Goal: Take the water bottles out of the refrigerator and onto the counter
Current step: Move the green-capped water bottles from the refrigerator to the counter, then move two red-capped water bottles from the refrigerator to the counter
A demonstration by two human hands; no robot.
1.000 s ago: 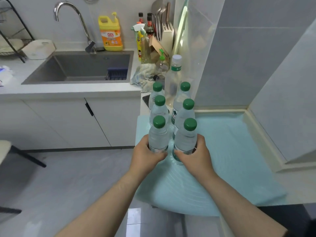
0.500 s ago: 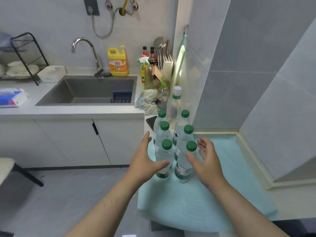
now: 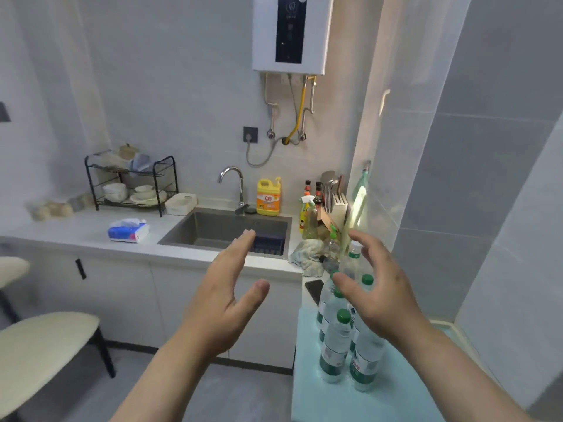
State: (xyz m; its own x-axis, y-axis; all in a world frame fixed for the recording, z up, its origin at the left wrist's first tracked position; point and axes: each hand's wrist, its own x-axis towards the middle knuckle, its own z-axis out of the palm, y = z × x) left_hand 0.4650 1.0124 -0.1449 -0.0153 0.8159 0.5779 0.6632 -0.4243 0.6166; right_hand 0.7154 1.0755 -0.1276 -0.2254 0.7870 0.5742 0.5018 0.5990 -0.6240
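Note:
Several clear water bottles (image 3: 335, 345) with green caps stand in two rows on a light blue surface (image 3: 396, 397) at the lower right. A taller bottle with a white cap (image 3: 353, 257) stands behind them. My left hand (image 3: 225, 303) hovers in the air left of the bottles, fingers straight, holding nothing. My right hand (image 3: 377, 287) hangs above the bottles with fingers spread and loosely bent, touching none of them and hiding part of the right row.
A grey counter (image 3: 91, 233) with a sink (image 3: 225, 229), faucet, yellow detergent jug (image 3: 268, 196), dish rack (image 3: 134, 184) and tissue pack (image 3: 128, 231) runs along the back. A rag (image 3: 307, 254) lies by the sink. Cream stools (image 3: 42, 345) stand at left. Tiled wall at right.
Both hands let go of the two nearest bottles, opened and lifted up and away from them. The view swung upward and to the left, bringing the wall heater and the dish rack into sight.

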